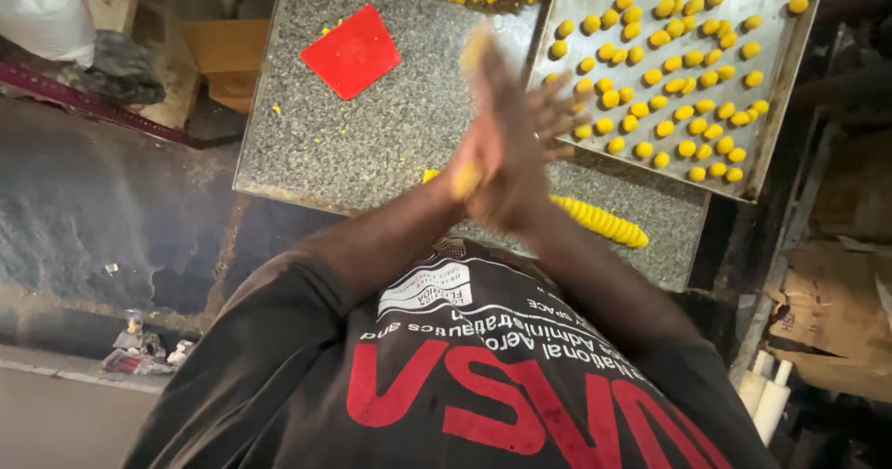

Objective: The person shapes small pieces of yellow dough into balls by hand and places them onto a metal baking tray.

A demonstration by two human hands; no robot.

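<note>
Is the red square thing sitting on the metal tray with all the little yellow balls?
No, the red square scraper lies on the speckled stone slab, left of the metal tray that holds the yellow balls.

Mid-frame, the left hand (483, 144) and right hand (530, 139) are pressed palm to palm, blurred, with a bit of yellow dough (465, 179) showing between them. In the upper right, a metal tray (776, 144) holds rows of yellow balls (683, 88). A red scraper (354, 51) lies upper left on the speckled stone slab (353, 144), and a notched yellow dough roll (604, 220) lies right of the wrists
</note>
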